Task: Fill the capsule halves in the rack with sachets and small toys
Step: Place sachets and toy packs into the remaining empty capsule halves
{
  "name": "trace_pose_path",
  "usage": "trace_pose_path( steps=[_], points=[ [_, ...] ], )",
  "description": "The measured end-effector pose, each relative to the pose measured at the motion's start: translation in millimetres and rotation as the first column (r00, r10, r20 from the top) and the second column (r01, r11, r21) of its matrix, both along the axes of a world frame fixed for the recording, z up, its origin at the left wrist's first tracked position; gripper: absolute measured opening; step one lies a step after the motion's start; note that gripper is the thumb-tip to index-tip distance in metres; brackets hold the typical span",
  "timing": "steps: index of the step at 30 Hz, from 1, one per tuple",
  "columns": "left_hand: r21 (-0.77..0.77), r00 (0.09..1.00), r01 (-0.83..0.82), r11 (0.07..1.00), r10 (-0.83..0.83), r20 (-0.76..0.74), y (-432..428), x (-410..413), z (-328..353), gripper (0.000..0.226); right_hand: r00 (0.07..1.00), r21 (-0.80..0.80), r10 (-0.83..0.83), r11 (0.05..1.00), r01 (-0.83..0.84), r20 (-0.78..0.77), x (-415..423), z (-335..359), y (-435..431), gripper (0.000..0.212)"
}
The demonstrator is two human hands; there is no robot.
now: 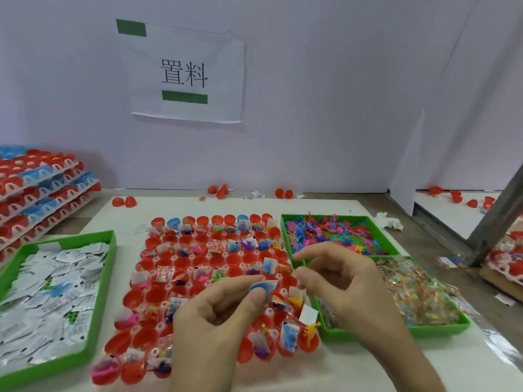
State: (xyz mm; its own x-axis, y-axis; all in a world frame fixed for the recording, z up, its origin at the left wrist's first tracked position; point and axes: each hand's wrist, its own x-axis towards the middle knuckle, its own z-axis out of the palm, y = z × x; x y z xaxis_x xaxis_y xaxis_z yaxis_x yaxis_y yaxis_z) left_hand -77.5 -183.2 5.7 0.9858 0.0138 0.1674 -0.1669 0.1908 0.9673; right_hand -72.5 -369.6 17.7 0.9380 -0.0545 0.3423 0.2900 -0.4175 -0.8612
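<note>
The rack (181,261) of red capsule halves lies in the middle of the counter (325,207). Many halves have a little toy or a sachet in them, and some are bare. The left hand (215,318) is over the near side of the rack. Its thumb and first finger pinch a small sachet (266,286) with something blue in it, just above the rack. The right hand (348,284) is over the right edge of the rack, just beside that sachet. Its fingers (308,254) are loosely bent and hold nothing. Left of the rack is the left tray (111,250), green and full of white sachets (56,284). Right of the rack, at the back, is the toy tray (283,224) with pink and blue small toys (325,230). Right of the rack, at the front, is the packet tray (424,331) with clear packets (410,290).
</note>
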Motion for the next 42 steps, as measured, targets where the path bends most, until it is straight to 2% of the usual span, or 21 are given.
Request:
trace_pose_path(
  steps=[2, 4, 5, 6, 8, 12, 14, 18, 21, 25, 29, 31, 34, 37, 42],
  points=[
    [-0.075, 0.998, -0.054, 0.996, 0.053, -0.023, -3, -1, -3, 0.024, 0.975, -0.237, -0.223, 0.948, 0.211, -0.021, 21, -13, -35, 0.016],
    [-0.112, 0.996, -0.092, 0.989, 0.09, -0.025, -5, -5, -7, 0.025, 0.927, -0.512, -0.327, 0.836, 0.194, -0.183, 37, -30, -59, 0.018],
    [-0.125, 0.995, -0.104, 0.987, 0.102, -0.021, -6, -7, -7, 0.026, 0.908, -0.576, -0.336, 0.806, 0.14, -0.249, 43, -41, -67, 0.021],
    [-0.133, 0.994, -0.11, 0.985, 0.109, -0.015, -7, -9, -7, 0.026, 0.902, -0.584, -0.333, 0.803, 0.12, -0.273, 48, -50, -70, 0.021],
    [-0.134, 0.993, -0.116, 0.984, 0.116, -0.007, -9, -14, -9, 0.029, 0.916, -0.554, -0.334, 0.817, 0.163, -0.224, 51, -58, -71, 0.011],
    [-0.146, 0.994, -0.104, 0.984, 0.101, -0.031, -7, -18, -12, 0.03, 0.919, -0.527, -0.352, 0.823, 0.214, -0.177, 51, -63, -72, 0.025],
    [-0.168, 0.995, -0.093, 0.981, 0.089, -0.034, -4, -18, -12, 0.032, 0.919, -0.481, -0.347, 0.848, 0.223, -0.185, 50, -63, -73, 0.024],
    [-0.168, 0.997, -0.079, 0.983, 0.076, -0.025, 3, -17, -17, 0.07, 0.933, -0.354, -0.325, 0.9, 0.255, -0.153, 46, -65, -77, 0.026],
    [-0.17, 0.996, -0.084, 0.982, 0.082, -0.023, 4, -17, -22, 0.073, 0.936, -0.317, -0.344, 0.898, 0.305, -0.075, 44, -66, -79, 0.026],
    [-0.167, 0.997, -0.078, 0.983, 0.074, -0.027, 2, -15, -25, 0.073, 0.917, -0.157, -0.369, 0.907, 0.39, 0.148, 40, -64, -80, 0.024],
    [-0.156, 0.998, -0.069, 0.985, 0.07, 0.0, -2, -14, -26, 0.07, 0.915, -0.073, -0.372, 0.92, 0.386, 0.154, 38, -60, -76, 0.022],
    [-0.141, 0.997, -0.069, 0.988, 0.072, 0.013, -4, -15, -27, 0.069, 0.941, 0.025, -0.313, 0.95, 0.312, 0.127, 32, -52, -68, 0.026],
    [-0.126, 0.996, -0.077, 0.989, 0.082, 0.032, -5, -15, -28, 0.067, 0.967, 0.187, -0.166, 0.974, 0.13, 0.195, 14, -28, -35, 0.027],
    [-0.133, 0.995, -0.079, 0.988, 0.087, 0.048, -8, -16, -28, 0.064, 0.963, 0.261, -0.081, 0.965, 0.012, 0.255, -1, -11, 6, 0.019],
    [-0.152, 0.993, -0.067, 0.986, 0.081, 0.085, -6, -19, -27, 0.059, 0.982, 0.413, 0.027, 0.905, -0.104, 0.189, -18, -14, 44, 0.015]
  ],
)
